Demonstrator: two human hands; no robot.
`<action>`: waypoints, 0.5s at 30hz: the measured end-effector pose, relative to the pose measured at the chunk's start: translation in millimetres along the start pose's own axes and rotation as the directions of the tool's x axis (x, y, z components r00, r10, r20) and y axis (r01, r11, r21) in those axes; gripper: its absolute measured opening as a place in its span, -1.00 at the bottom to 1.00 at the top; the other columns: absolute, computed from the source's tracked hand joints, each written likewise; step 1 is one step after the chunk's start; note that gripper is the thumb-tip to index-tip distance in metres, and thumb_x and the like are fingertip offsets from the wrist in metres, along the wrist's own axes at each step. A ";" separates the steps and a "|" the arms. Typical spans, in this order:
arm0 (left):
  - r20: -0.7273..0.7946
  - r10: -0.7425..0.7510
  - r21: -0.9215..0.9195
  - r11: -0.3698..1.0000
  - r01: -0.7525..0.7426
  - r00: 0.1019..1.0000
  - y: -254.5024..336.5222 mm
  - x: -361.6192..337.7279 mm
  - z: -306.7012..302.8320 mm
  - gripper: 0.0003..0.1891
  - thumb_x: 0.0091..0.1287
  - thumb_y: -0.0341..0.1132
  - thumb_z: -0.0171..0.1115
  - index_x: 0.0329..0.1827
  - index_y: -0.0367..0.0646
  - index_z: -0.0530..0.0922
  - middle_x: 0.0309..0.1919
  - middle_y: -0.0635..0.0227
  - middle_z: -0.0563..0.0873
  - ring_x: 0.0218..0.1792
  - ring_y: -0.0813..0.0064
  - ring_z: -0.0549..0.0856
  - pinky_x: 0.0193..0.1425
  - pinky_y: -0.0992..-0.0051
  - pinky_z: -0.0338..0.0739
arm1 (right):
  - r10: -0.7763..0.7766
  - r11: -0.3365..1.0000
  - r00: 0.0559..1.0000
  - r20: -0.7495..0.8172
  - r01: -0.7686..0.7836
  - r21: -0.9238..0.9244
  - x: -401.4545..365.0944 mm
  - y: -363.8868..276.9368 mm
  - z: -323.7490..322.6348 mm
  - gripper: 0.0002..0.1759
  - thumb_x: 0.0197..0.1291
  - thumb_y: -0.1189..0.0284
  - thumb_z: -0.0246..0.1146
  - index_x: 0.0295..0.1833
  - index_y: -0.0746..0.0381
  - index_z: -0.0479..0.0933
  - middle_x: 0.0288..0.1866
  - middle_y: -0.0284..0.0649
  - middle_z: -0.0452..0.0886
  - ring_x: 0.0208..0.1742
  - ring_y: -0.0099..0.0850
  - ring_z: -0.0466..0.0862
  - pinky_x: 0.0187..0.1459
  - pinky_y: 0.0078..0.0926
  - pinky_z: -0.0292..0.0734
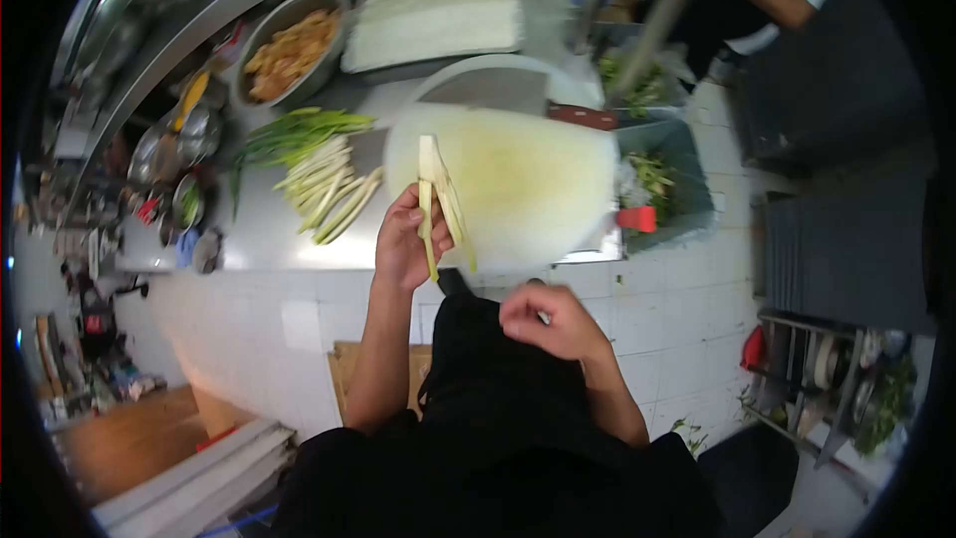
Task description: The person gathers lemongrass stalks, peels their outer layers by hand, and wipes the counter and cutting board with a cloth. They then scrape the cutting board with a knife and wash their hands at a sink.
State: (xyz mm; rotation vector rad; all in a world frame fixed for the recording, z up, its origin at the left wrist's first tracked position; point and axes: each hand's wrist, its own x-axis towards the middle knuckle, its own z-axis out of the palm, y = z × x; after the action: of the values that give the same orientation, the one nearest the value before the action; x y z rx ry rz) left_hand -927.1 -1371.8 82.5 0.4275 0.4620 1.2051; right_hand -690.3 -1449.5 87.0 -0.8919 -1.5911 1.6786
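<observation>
My left hand (403,244) is closed around a pale scallion stalk (428,164), held upright over the near left edge of the cutting board (538,184). Its lower part is split into strips that hang past my fingers. My right hand (553,321) is curled in front of my dark apron, below the board's edge, with nothing visible in it. Left of the board lie several pale scallion stalks (324,184) and a bunch of green scallion leaves (299,134). At the board's back rests a cleaver with a reddish-brown handle (583,117).
A metal bowl (339,40) of raw-looking meat pieces and a white-covered tray (433,20) stand behind. Right of the board, a bin (697,189) holds green scraps. Another person's arm (777,2) shows at top right. Small bowls (189,201) crowd the left.
</observation>
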 end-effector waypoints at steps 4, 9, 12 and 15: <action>0.062 -0.180 0.129 0.977 0.171 0.982 -52.3 26.8 36.4 -0.74 0.27 -0.37 0.09 0.01 -0.23 0.44 -0.34 0.40 0.53 -0.47 0.56 0.49 -0.41 0.51 0.41 | -0.049 0.997 0.895 -0.444 0.068 0.026 40.1 -27.1 -46.1 -0.52 0.20 0.63 0.17 0.26 0.34 0.36 -0.22 -0.26 0.57 -0.44 -0.64 0.48 -0.40 -0.69 0.43; -0.104 -0.132 0.468 0.868 0.166 0.986 -88.8 58.3 49.7 -0.75 0.34 -0.39 0.02 0.05 -0.24 0.43 -0.22 0.33 0.59 -0.34 0.59 0.53 -0.30 0.54 0.44 | 0.086 0.986 0.904 -0.419 -0.017 0.166 49.6 4.9 -83.3 -0.59 0.27 0.61 0.08 0.24 0.35 0.34 -0.45 -0.24 0.59 -0.58 -0.59 0.54 -0.56 -0.61 0.42; 0.013 -0.002 0.690 0.724 -0.008 1.000 -109.4 63.3 55.0 -0.72 0.34 -0.40 0.11 0.09 -0.26 0.43 -0.16 0.33 0.61 -0.21 0.63 0.55 -0.22 0.58 0.45 | 0.101 0.966 0.787 -0.609 0.068 0.248 46.5 4.9 -84.2 -0.81 0.23 0.62 0.10 -0.03 0.37 0.47 -0.47 -0.26 0.60 -0.55 -0.60 0.56 -0.58 -0.62 0.43; 0.109 0.115 0.794 0.587 -0.156 0.987 -112.0 66.3 56.7 -0.69 0.31 -0.42 0.20 0.09 -0.29 0.45 -0.19 0.34 0.64 -0.21 0.64 0.58 -0.19 0.60 0.48 | 0.082 0.996 0.772 -0.631 -0.051 0.066 44.3 3.3 -89.3 -0.84 0.20 0.60 0.14 -0.09 0.36 0.49 -0.50 -0.29 0.61 -0.54 -0.63 0.56 -0.56 -0.65 0.41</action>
State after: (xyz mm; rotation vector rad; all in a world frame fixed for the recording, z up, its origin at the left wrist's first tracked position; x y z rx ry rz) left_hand -789.1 -1346.4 61.0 1.3005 0.9564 1.0699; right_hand -640.8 -1363.3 79.0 -1.3315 -1.0553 1.2441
